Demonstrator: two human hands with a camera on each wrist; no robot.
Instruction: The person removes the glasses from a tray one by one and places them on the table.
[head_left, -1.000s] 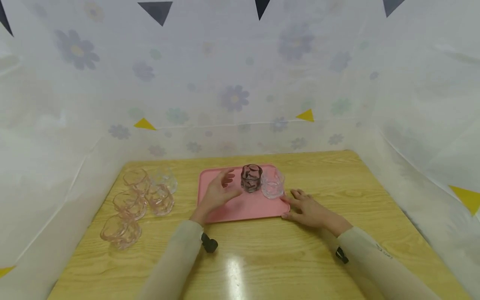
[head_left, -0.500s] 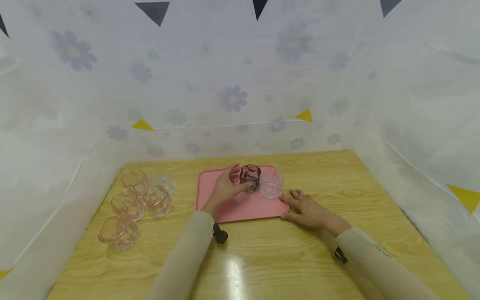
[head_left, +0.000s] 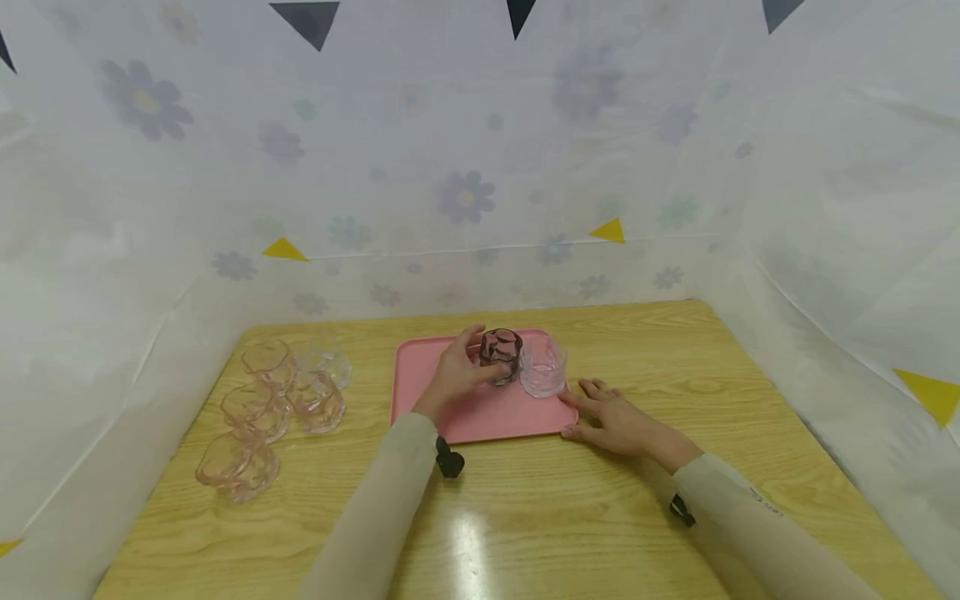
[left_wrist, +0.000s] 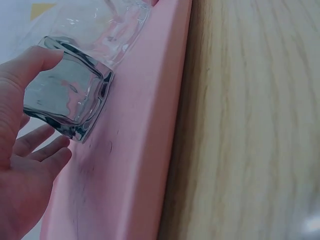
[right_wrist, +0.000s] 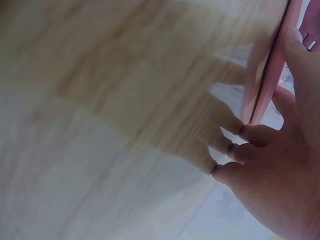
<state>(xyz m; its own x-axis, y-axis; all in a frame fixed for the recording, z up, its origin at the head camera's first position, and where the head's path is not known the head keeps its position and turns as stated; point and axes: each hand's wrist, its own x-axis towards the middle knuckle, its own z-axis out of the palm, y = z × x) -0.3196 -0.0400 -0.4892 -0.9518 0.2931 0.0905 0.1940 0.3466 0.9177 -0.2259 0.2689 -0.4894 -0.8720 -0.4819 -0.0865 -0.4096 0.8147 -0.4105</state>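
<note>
On the pink tray [head_left: 457, 417] stands a dark, smoky drinking glass [head_left: 501, 357]. My left hand [head_left: 455, 372] holds it from the left. In the left wrist view the thumb [left_wrist: 47, 59] lies across the near face of the dark glass [left_wrist: 65, 92], and the other fingers are partly hidden behind and beneath it. Right beside it on the tray is a clear glass [head_left: 543, 368]. My right hand [head_left: 618, 421] rests at the tray's right edge, thumb and index finger at the rim and the other fingertips on the table [right_wrist: 125, 100].
At the table's left side stand several pale pink glasses [head_left: 238, 467] and a clear glass [head_left: 330, 362], close together. White floral cloth [head_left: 465, 125] walls off the back and both sides of the wooden table [head_left: 585, 533].
My left hand has moved right across the tray and closed round the dark glass. The right hand stays at the tray's edge, and the glasses have not moved.
</note>
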